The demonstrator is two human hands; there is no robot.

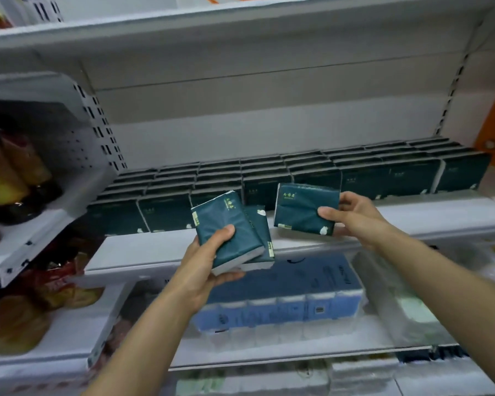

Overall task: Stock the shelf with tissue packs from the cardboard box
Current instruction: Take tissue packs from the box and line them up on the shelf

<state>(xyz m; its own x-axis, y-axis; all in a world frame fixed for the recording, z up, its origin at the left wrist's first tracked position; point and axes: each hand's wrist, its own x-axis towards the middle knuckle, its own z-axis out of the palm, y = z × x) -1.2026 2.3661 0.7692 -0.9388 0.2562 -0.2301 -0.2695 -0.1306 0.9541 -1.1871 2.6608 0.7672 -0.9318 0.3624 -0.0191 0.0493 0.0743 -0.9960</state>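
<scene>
Tissue packs (231,235) before stocked shelf (412,215) rows (269,175)

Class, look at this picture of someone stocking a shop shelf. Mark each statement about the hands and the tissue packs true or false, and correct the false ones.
1. The left hand holds two dark green packs. True.
2. The right hand is empty. False: it grips a single green pack.
3. Green packs already stand in rows on the shelf. True.
4. The blue multipack sits on the shelf above the green rows. False: it lies on the shelf below.
5. The cardboard box is in view. False: no box shows.
</scene>
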